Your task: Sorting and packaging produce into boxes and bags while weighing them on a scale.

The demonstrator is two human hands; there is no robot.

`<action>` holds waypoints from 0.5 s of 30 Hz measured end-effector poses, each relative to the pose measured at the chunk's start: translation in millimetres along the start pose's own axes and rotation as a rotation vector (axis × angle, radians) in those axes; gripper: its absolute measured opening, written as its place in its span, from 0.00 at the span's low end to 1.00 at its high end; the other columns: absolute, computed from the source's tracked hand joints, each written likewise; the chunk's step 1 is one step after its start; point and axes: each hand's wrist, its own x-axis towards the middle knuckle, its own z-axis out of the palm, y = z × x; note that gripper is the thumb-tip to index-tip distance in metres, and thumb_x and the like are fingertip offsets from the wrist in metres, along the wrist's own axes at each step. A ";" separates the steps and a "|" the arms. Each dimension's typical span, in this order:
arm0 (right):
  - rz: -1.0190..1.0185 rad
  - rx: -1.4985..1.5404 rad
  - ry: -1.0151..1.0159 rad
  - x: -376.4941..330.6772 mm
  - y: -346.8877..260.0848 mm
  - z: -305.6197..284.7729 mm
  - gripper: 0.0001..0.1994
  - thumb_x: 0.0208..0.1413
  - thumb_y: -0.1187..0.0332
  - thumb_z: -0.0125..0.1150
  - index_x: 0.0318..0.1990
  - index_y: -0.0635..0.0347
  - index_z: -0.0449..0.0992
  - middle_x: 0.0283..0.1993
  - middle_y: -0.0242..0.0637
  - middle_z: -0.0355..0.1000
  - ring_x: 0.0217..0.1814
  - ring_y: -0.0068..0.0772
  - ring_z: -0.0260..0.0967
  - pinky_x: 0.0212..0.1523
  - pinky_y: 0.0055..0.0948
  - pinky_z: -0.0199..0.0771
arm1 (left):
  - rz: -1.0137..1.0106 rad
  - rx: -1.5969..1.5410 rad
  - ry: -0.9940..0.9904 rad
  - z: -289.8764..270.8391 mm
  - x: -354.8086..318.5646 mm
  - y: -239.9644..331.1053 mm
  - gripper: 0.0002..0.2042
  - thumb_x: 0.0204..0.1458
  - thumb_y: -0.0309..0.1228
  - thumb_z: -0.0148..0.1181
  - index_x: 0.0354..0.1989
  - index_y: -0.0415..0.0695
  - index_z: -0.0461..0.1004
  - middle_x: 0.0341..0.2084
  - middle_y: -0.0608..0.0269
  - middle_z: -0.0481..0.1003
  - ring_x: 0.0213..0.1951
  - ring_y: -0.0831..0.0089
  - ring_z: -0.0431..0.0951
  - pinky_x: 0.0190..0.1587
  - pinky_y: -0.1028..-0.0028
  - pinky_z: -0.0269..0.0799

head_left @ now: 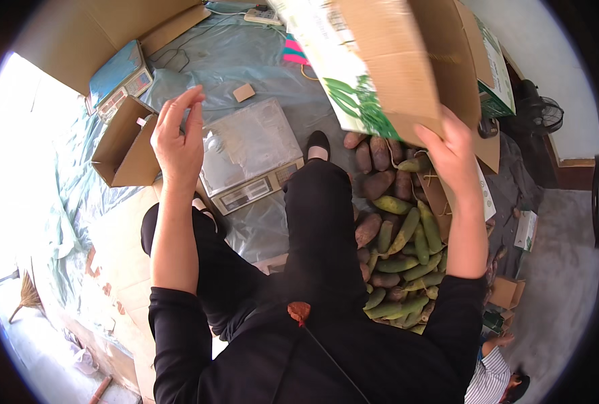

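My right hand (451, 145) grips the lower edge of a cardboard box (397, 67), raised at the upper right and blurred in part. White and green printing with pictured green vegetables covers one face of it. In the air over the left side of the scale (252, 141), my left hand (178, 138) holds nothing, thumb and fingers apart. The scale has a silvery, worn top and a display along its near edge. Below the raised box lies a pile of long green vegetables that look like cucumbers (404, 229) and plump reddish-brown ones (379, 183).
A small open carton (128, 145) and a second scale with a blue top (117, 74) stand at the left. Plastic sheeting (192, 47) covers the floor. A black fan (542, 114) is at the far right. Another person (491, 374) is low at the right, near small cartons.
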 end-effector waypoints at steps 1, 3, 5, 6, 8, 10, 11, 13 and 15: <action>-0.034 -0.152 -0.047 9.1 15.5 9.1 0.07 0.50 0.73 0.59 0.34 0.68 0.72 0.30 0.41 0.66 0.32 0.37 0.69 0.35 0.29 0.68 | 0.039 -0.027 0.056 -1.5 -0.2 -1.1 0.12 0.48 0.20 0.56 0.42 0.42 0.76 0.33 0.61 0.76 0.35 0.70 0.76 0.38 0.75 0.69; -0.186 -0.330 -0.077 28.1 18.8 38.1 0.08 0.49 0.67 0.59 0.32 0.64 0.74 0.31 0.39 0.69 0.35 0.44 0.69 0.34 0.37 0.69 | 0.169 0.085 0.093 -10.2 0.3 -0.2 0.12 0.49 0.18 0.56 0.43 0.42 0.76 0.34 0.61 0.76 0.39 0.69 0.75 0.42 0.74 0.69; -0.329 -0.335 -0.129 40.3 29.2 65.3 0.07 0.47 0.71 0.60 0.32 0.64 0.75 0.30 0.39 0.70 0.35 0.44 0.68 0.36 0.34 0.68 | 0.364 0.211 0.137 -14.5 0.9 2.8 0.13 0.46 0.17 0.57 0.42 0.40 0.76 0.36 0.59 0.76 0.42 0.63 0.74 0.46 0.70 0.69; -0.404 -0.356 -0.155 43.8 35.3 80.5 0.06 0.46 0.70 0.60 0.31 0.62 0.75 0.30 0.37 0.70 0.35 0.42 0.69 0.36 0.35 0.68 | 0.364 0.218 0.133 -15.8 0.0 4.7 0.13 0.46 0.17 0.57 0.42 0.40 0.76 0.36 0.59 0.76 0.42 0.63 0.74 0.46 0.70 0.69; -0.469 -0.415 -0.260 46.9 42.5 111.1 0.05 0.45 0.68 0.59 0.31 0.57 0.76 0.30 0.32 0.70 0.37 0.37 0.68 0.36 0.34 0.66 | 0.424 0.219 0.061 -15.7 -2.4 6.8 0.13 0.44 0.17 0.58 0.41 0.40 0.76 0.36 0.58 0.76 0.42 0.62 0.74 0.47 0.68 0.68; -0.524 -0.457 -0.292 45.5 50.0 140.5 0.04 0.46 0.68 0.58 0.31 0.53 0.76 0.29 0.29 0.68 0.38 0.33 0.67 0.37 0.33 0.64 | 0.390 0.207 -0.036 -14.7 -2.7 6.7 0.12 0.44 0.19 0.59 0.39 0.40 0.77 0.35 0.58 0.75 0.42 0.62 0.74 0.46 0.68 0.68; -0.556 -0.444 -0.321 44.5 56.3 154.1 0.02 0.46 0.69 0.57 0.28 0.51 0.75 0.28 0.28 0.67 0.37 0.32 0.67 0.37 0.33 0.64 | 0.360 0.206 -0.078 -12.7 -2.6 6.3 0.11 0.46 0.20 0.59 0.39 0.40 0.77 0.35 0.58 0.75 0.41 0.62 0.74 0.46 0.69 0.68; -0.574 -0.406 -0.382 40.8 66.1 174.8 0.02 0.46 0.70 0.56 0.27 0.49 0.74 0.27 0.26 0.67 0.37 0.30 0.67 0.37 0.34 0.64 | 0.322 0.207 -0.126 -8.7 -4.1 4.0 0.10 0.47 0.21 0.58 0.39 0.40 0.77 0.34 0.58 0.75 0.40 0.63 0.75 0.45 0.71 0.69; -0.549 -0.401 -0.441 38.2 75.4 186.0 0.02 0.46 0.70 0.56 0.27 0.48 0.75 0.28 0.26 0.68 0.38 0.31 0.68 0.39 0.34 0.64 | 0.105 0.105 -0.231 -5.0 -8.3 0.3 0.08 0.48 0.25 0.59 0.37 0.41 0.77 0.32 0.59 0.76 0.37 0.61 0.75 0.41 0.68 0.69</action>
